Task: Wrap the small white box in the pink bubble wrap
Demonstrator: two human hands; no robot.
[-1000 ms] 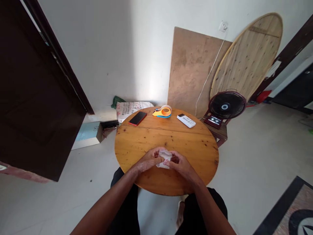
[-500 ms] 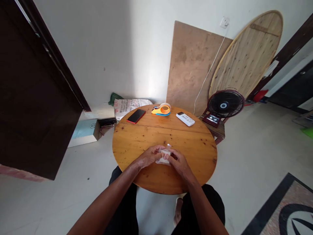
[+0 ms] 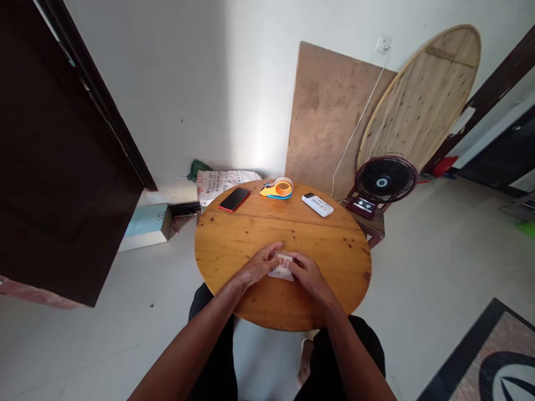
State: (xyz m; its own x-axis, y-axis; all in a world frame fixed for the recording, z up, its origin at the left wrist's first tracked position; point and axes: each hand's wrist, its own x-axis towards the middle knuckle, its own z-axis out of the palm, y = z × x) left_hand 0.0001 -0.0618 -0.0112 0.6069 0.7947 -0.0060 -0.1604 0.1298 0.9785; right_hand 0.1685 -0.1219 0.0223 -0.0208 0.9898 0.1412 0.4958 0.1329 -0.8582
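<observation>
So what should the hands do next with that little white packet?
Probably keep pinching and pull its top edge apart. Both the left hand and right hand meet on the small white packet, pressed low on the round table, and it looks closed, though it is mostly hidden.

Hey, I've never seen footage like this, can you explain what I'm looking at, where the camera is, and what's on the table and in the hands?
There is no machine here. A camera on a person's head looks forward and down at their own hands. The left hand and right hand meet over a small pale packet on a round wooden table, both gripping it. At the far side lie a phone, a tape dispenser and a white remote. Beyond the table stands a fan, with boards leaning on the wall.
</observation>
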